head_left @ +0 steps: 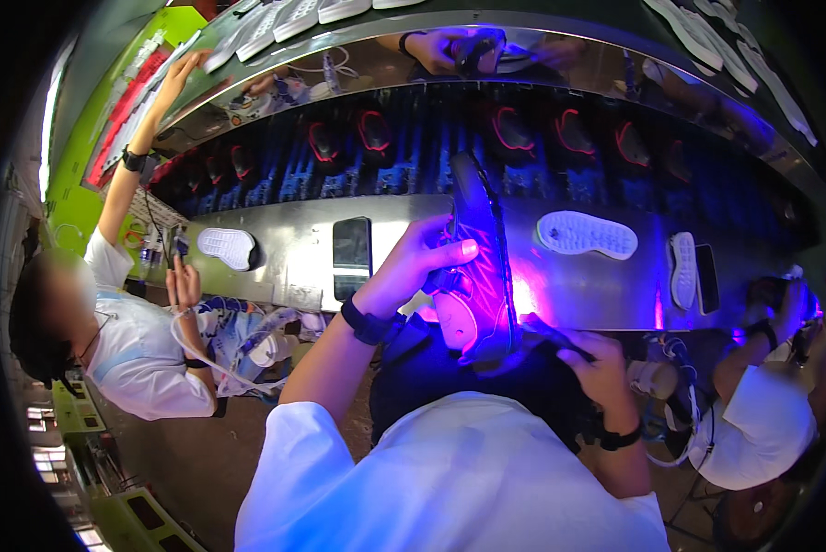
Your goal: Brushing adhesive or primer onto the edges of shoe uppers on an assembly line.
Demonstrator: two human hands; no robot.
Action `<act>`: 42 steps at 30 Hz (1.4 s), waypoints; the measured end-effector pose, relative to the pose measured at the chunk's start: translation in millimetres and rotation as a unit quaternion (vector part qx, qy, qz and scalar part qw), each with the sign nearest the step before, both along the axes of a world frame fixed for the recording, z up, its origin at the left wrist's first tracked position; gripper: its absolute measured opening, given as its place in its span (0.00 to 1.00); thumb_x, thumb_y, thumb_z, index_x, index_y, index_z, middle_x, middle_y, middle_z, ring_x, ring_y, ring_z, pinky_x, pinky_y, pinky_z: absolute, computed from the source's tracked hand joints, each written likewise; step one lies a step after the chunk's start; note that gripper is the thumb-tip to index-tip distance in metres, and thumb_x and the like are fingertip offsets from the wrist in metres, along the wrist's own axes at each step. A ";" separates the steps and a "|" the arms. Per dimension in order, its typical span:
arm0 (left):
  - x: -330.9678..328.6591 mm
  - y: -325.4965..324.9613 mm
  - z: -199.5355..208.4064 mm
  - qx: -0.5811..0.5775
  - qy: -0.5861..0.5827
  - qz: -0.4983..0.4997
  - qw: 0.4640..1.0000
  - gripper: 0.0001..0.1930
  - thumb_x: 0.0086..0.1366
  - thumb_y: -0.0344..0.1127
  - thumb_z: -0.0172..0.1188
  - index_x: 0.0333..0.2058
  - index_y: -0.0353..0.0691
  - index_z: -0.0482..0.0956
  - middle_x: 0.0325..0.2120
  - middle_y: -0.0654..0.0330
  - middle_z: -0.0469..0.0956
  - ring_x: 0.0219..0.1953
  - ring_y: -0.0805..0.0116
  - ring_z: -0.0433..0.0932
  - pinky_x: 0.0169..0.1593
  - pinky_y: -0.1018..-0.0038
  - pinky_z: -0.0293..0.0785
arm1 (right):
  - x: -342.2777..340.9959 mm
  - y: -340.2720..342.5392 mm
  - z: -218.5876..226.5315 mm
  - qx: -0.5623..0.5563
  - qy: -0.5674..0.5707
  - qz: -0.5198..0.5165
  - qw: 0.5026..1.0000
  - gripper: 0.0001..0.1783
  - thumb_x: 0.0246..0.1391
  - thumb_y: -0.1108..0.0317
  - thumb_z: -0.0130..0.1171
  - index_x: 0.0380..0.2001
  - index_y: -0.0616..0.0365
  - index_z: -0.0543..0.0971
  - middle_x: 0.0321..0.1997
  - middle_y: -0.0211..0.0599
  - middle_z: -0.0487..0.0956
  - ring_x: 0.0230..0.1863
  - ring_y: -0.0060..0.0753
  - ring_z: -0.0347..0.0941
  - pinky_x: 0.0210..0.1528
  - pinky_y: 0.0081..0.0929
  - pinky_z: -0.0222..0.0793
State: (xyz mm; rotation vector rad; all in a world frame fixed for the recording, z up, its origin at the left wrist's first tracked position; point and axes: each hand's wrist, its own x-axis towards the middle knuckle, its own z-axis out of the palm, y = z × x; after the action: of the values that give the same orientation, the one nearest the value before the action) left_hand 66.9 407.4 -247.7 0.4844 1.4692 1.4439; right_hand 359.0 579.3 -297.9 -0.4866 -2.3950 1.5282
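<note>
A shoe upper (483, 276), dark with a paler end toward me, stands on edge under violet and red light. My left hand (422, 262) is closed around its left side, thumb lying across it. My right hand (601, 368) is lower and to the right, fingers closed on a slim dark-handled tool (560, 337). The tool points at the shoe's near end; whether its tip touches is unclear, and its exact kind is hard to make out. A white shoe sole (588, 235) lies tread up on the metal bench (422, 210) right of the shoe.
More white soles (229, 247) and two phones (351, 258) lie along the bench. Behind it runs a dark rack (431, 138) with several dark, red-edged shoes. A shelf of soles (293, 18) hangs above. Co-workers sit at left (137, 350) and right (762, 423).
</note>
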 end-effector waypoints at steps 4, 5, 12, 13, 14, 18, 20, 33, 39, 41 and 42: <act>-35.0 -2.7 -24.3 -0.076 -0.052 0.002 0.996 0.23 0.65 0.41 0.60 0.55 0.35 0.74 0.38 0.65 0.81 0.35 0.81 0.78 0.33 0.85 0.70 | 12.5 36.7 -60.0 -0.188 -0.094 -0.188 0.959 0.21 0.58 0.72 0.64 0.54 0.63 0.78 0.37 0.35 0.80 0.29 0.24 0.75 0.33 0.22 0.72; -47.3 0.1 -33.4 -0.069 -0.083 0.016 0.994 0.22 0.65 0.40 0.59 0.54 0.35 0.75 0.36 0.66 0.81 0.33 0.82 0.78 0.30 0.85 0.68 | 11.8 47.1 -67.9 -0.187 -0.090 -0.183 0.961 0.21 0.58 0.72 0.64 0.54 0.63 0.78 0.37 0.35 0.80 0.29 0.24 0.75 0.33 0.22 0.72; -178.3 98.8 -59.8 -0.285 0.261 -0.001 0.922 0.16 0.64 0.47 0.59 0.39 0.41 0.83 0.24 0.60 0.78 0.22 0.69 0.79 0.21 0.72 0.74 | 4.1 65.3 -107.9 -0.276 -0.004 -0.272 0.922 0.25 0.62 0.75 0.55 0.62 0.63 0.71 0.30 0.28 0.74 0.19 0.12 0.62 0.19 0.13 0.57; -189.7 115.2 -50.1 -0.300 0.305 -0.019 0.904 0.16 0.65 0.47 0.58 0.39 0.42 0.83 0.24 0.58 0.79 0.21 0.68 0.79 0.19 0.70 0.74 | 4.2 63.0 -108.8 -0.271 0.001 -0.267 0.925 0.25 0.62 0.76 0.55 0.62 0.63 0.71 0.30 0.27 0.74 0.19 0.12 0.62 0.19 0.13 0.58; -210.9 129.7 -61.8 -0.294 0.356 -0.059 0.885 0.17 0.65 0.48 0.57 0.40 0.41 0.83 0.25 0.56 0.80 0.23 0.65 0.80 0.23 0.67 0.76 | 5.3 60.9 -106.8 -0.257 0.001 -0.264 0.930 0.25 0.61 0.76 0.55 0.62 0.63 0.71 0.30 0.27 0.74 0.19 0.12 0.63 0.19 0.13 0.58; -298.0 173.9 -166.0 -0.115 0.673 -0.082 0.726 0.22 0.64 0.53 0.55 0.44 0.40 0.81 0.34 0.51 0.83 0.38 0.55 0.82 0.43 0.59 0.77 | -6.7 53.3 -105.0 -0.244 -0.005 -0.281 0.928 0.26 0.61 0.77 0.55 0.63 0.63 0.70 0.29 0.26 0.74 0.20 0.12 0.64 0.20 0.13 0.60; -276.6 199.2 -174.5 -0.104 0.643 -0.058 0.756 0.23 0.63 0.53 0.55 0.45 0.40 0.81 0.37 0.50 0.82 0.41 0.54 0.81 0.46 0.59 0.76 | -4.1 52.5 -110.1 -0.243 0.005 -0.297 0.923 0.26 0.60 0.78 0.55 0.63 0.63 0.70 0.29 0.26 0.74 0.19 0.12 0.64 0.20 0.14 0.60; -97.7 341.4 -209.9 -0.162 0.483 0.100 0.854 0.27 0.58 0.56 0.63 0.47 0.40 0.80 0.46 0.50 0.81 0.50 0.55 0.80 0.53 0.60 0.73 | -3.9 55.5 -109.1 -0.256 0.049 -0.277 0.925 0.26 0.61 0.79 0.54 0.63 0.63 0.69 0.30 0.27 0.75 0.21 0.12 0.65 0.22 0.14 0.62; -72.6 362.2 -214.3 -0.427 0.203 0.366 0.801 0.27 0.52 0.46 0.70 0.48 0.36 0.77 0.40 0.51 0.81 0.44 0.56 0.83 0.48 0.60 0.78 | -1.5 52.5 -115.9 -0.267 0.045 -0.255 0.928 0.26 0.61 0.79 0.55 0.63 0.60 0.70 0.29 0.23 0.75 0.21 0.11 0.65 0.21 0.15 0.62; -122.6 303.3 -250.5 -0.247 0.159 0.309 0.905 0.24 0.54 0.43 0.68 0.47 0.39 0.76 0.39 0.56 0.81 0.41 0.61 0.82 0.45 0.64 0.80 | -4.6 48.6 -115.3 -0.290 0.055 -0.217 0.930 0.25 0.62 0.77 0.55 0.62 0.59 0.71 0.29 0.22 0.75 0.22 0.11 0.66 0.22 0.14 0.63; -93.1 287.3 -230.9 -0.258 0.169 0.272 0.911 0.24 0.54 0.43 0.68 0.47 0.39 0.76 0.39 0.56 0.81 0.41 0.61 0.82 0.45 0.64 0.80 | 5.6 56.6 -123.8 -0.291 0.058 -0.262 0.918 0.24 0.62 0.77 0.56 0.62 0.59 0.71 0.29 0.22 0.75 0.22 0.11 0.66 0.23 0.14 0.64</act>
State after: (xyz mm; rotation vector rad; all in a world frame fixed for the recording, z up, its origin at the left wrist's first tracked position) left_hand -26.3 694.7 -478.6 -0.0247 2.3110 1.3332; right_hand 364.6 635.9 -421.7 -1.0227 -1.4990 1.8965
